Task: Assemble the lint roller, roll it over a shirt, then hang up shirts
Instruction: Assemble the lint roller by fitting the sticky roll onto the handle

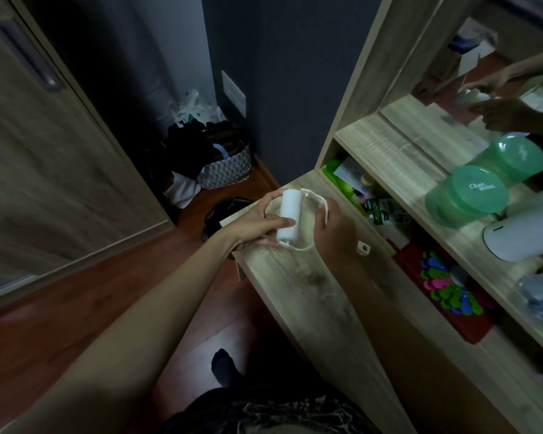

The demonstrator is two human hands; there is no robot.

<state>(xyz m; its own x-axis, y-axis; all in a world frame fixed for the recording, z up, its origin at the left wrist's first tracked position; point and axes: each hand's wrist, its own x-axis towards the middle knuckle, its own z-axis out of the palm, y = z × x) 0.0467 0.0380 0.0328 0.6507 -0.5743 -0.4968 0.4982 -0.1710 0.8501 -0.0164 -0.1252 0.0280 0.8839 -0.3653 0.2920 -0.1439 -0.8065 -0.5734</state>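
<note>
I have the left hand [254, 225] curled round the white lint roll [287, 214], holding it just above the near end of the wooden surface [295, 283]. The right hand [336, 230] grips the thin white roller frame [300, 248], which loops round both ends of the roll.

A pale wood-grain desk top [295, 286] carries a small white plastic piece with a hole [363, 247] near its back edge. The matching shelf above [398, 145] bears a translucent green lidded tub [466, 197] beside a white cylindrical container [524, 236].
</note>
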